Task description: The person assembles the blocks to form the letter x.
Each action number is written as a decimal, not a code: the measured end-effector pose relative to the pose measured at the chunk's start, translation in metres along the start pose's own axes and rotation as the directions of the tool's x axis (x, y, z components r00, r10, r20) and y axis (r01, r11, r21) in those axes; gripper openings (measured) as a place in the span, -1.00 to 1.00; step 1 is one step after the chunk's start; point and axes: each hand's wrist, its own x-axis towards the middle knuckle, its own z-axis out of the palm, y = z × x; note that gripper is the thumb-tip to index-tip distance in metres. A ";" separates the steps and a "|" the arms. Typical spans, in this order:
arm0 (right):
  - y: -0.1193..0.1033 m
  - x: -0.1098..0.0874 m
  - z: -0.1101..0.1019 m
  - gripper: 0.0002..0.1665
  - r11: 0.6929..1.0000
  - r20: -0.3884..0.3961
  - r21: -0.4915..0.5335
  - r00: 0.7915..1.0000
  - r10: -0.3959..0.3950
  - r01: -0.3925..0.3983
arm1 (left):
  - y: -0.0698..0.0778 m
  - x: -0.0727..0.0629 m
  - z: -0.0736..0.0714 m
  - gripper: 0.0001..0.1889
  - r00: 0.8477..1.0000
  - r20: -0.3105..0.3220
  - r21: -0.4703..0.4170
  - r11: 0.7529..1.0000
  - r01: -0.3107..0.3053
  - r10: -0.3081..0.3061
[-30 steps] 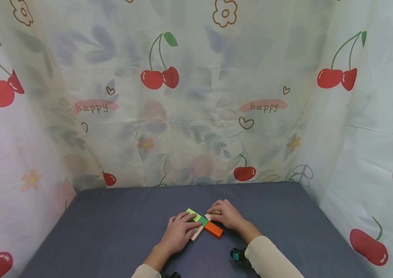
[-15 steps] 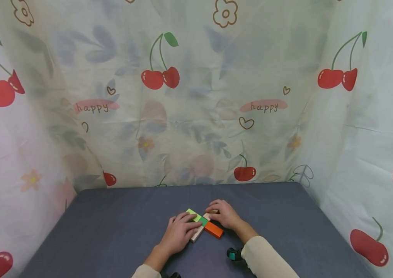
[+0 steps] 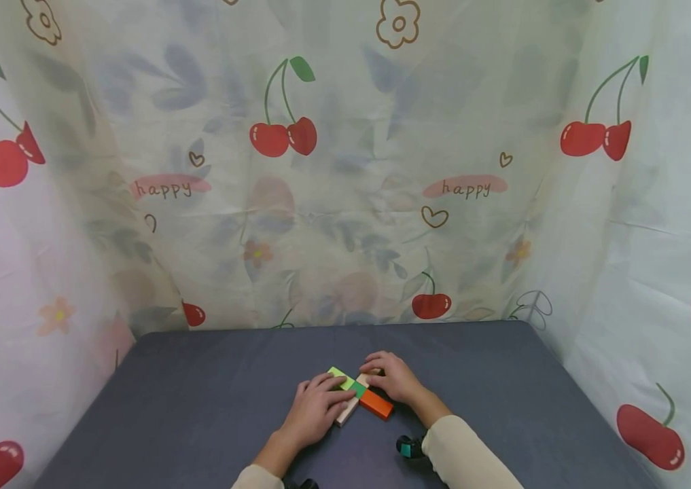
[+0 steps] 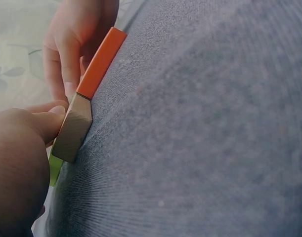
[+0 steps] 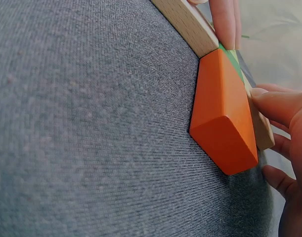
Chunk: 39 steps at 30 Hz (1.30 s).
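Several blocks lie in a cross in the head view: a green block at the centre, a lime block far left, an orange block near right, a near plain wooden block and a far plain wooden block. My left hand rests its spread fingers on the lime and green blocks, its thumb by the near wooden block. With thumb and fingers my right hand pinches the far wooden block, partly hiding it. The right wrist view shows that wooden block behind the orange block.
Dark grey cloth covers the table. A curtain printed with cherries encloses the back and both sides. Beneath the right sleeve is a black device with a teal patch.
My right hand has shifted slightly left, bringing the far wooden block up against the green block. The left hand and the other blocks have stayed put.
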 end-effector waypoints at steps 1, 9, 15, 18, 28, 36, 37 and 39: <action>0.000 0.000 0.000 -0.80 1.000 -0.001 0.000 1.000 -0.001 0.001 | 0.000 0.000 0.000 -0.66 1.000 0.001 0.001 1.000 0.000 0.000; 0.001 0.000 -0.002 -0.77 1.000 -0.008 0.019 1.000 -0.008 0.008 | 0.001 0.001 -0.002 -0.66 1.000 0.010 0.007 1.000 0.001 -0.001; 0.003 -0.006 -0.003 -0.66 0.999 -0.072 0.036 0.997 -0.025 0.027 | 0.001 0.003 -0.002 -0.67 1.000 0.012 0.015 1.000 0.003 -0.003; 0.002 -0.011 -0.004 -0.63 0.998 -0.128 0.062 0.992 0.001 0.007 | 0.001 0.004 -0.002 -0.67 1.000 0.009 0.022 1.000 -0.004 0.004; -0.003 -0.033 0.000 -0.61 0.997 -0.207 0.048 0.976 0.070 -0.061 | 0.003 0.011 -0.005 -0.69 0.999 0.044 0.124 0.992 0.003 -0.008; -0.010 -0.042 0.000 -0.43 0.997 -0.052 0.068 0.998 0.041 -0.037 | 0.004 0.013 -0.007 -0.70 0.999 0.048 0.153 0.988 0.002 -0.009; -0.011 -0.043 0.000 -0.41 0.997 -0.042 0.066 0.999 0.035 -0.032 | 0.004 0.013 -0.007 -0.70 0.999 0.046 0.155 0.988 0.000 -0.007; -0.013 -0.043 0.001 -0.37 0.998 -0.032 0.059 0.999 0.032 -0.030 | 0.004 0.013 -0.007 -0.70 0.999 0.045 0.157 0.988 -0.001 -0.007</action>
